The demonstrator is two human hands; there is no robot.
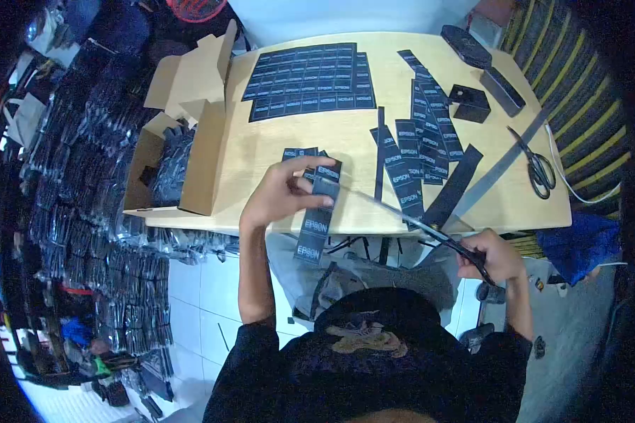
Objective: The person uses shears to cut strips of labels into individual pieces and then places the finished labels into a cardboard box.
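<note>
My left hand (pixel 286 192) pinches a dark strip (pixel 313 227) printed with EPSON labels, its lower end hanging past the table's front edge. Large scissors are in my right hand (pixel 492 258), and their long blades (pixel 395 213) reach left to the strip beside my left fingers. Small label pieces (pixel 298 152) lie just behind my left hand. Several cut label strips (pixel 407 166) overlap on the table between my hands and farther back. Uncut label sheets (pixel 303 77) lie flat at the back left of the table.
An open cardboard box (pixel 206 158) with dark pieces inside stands at the table's left. Another pair of scissors (pixel 540 173) lies at the right, near a long metal ruler (pixel 499 169). Black blocks (pixel 470 103) sit at the back right of the wooden table (pixel 261 144).
</note>
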